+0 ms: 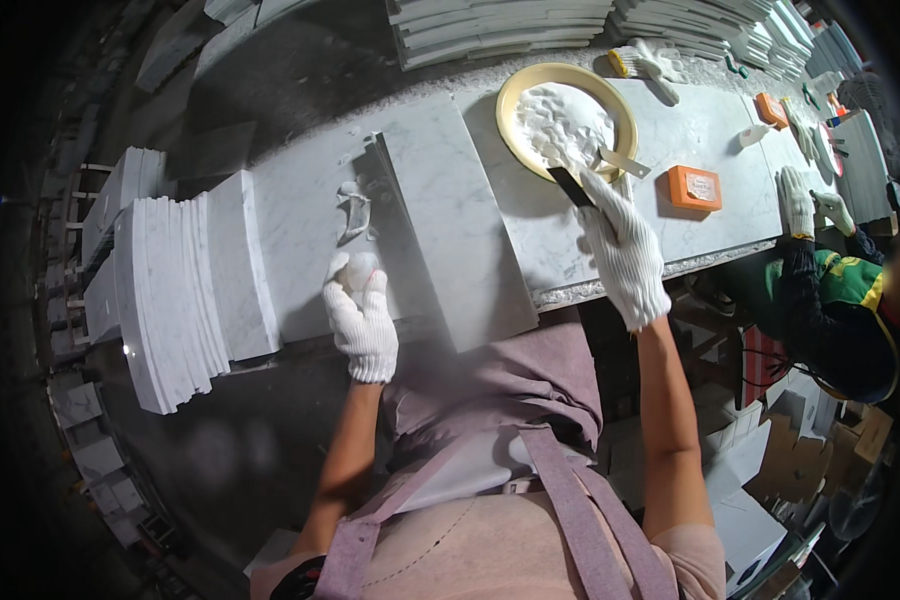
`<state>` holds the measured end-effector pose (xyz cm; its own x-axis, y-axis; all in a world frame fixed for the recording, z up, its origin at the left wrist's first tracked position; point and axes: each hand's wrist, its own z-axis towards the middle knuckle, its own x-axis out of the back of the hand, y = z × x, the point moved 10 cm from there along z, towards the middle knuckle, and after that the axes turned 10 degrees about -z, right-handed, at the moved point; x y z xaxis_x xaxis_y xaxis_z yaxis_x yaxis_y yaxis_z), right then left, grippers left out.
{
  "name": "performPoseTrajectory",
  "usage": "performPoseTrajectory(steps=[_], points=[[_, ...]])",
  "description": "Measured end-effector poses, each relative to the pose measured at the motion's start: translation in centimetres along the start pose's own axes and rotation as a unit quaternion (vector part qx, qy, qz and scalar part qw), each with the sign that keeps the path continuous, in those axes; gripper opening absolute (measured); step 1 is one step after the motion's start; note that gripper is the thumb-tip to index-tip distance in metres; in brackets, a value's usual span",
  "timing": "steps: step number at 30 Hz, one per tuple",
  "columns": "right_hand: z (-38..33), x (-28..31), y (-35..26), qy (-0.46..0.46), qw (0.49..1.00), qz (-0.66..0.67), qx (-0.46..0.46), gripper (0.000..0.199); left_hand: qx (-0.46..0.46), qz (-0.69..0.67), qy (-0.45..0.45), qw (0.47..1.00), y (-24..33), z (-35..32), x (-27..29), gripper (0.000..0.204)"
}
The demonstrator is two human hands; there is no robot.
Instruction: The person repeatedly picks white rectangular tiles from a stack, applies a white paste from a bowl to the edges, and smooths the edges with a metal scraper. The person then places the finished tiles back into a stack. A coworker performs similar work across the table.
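**Right hand [626,255] on a dark flat tool [569,187], left hand [360,325] round a translucent piece [358,271]**

In the head view, the only one I have, I look down on two hands in white knit gloves. The right one has its fingers closed around the dark flat tool, which sticks out to the upper left, just beside the near rim of a cream bowl [506,125] of white powdery, lumpy material [562,118]. A pale metal strip [625,163] crosses the bowl's right rim; I cannot tell whether the right hand touches it.

The left fingers are curled around the translucent piece, thumb and fingertips parted by its width. I cannot make out what it is.

Between the hands, a pale veined slab [460,220] lies lengthwise away from me, its near end jutting past the edge of the counter [720,240]. White scraps [353,212] lie just beyond the left hand.

Right of the bowl I see an orange box [694,188]; behind it lies a loose glove [650,68]. A stack of slabs [175,300] stands at far left. At far right, a co-worker's gloved hands [798,203] rest near the counter's edge.
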<state>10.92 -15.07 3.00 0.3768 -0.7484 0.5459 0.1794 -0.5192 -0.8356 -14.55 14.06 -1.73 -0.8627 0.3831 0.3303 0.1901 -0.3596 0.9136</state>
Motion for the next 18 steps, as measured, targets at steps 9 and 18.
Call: performPoseTrajectory(steps=[9,18], points=[[7.4,-1.7,-1.1,0.009,0.965,-0.256,0.050,0.030,-0.039,0.091,0.017,0.995,-1.5,2.0,-1.3,0.043],[9.7,-3.6,0.3,-0.026,0.988,-0.152,0.022,0.028,-0.065,0.110,0.030,0.991,-1.3,1.4,-1.1,0.040]])
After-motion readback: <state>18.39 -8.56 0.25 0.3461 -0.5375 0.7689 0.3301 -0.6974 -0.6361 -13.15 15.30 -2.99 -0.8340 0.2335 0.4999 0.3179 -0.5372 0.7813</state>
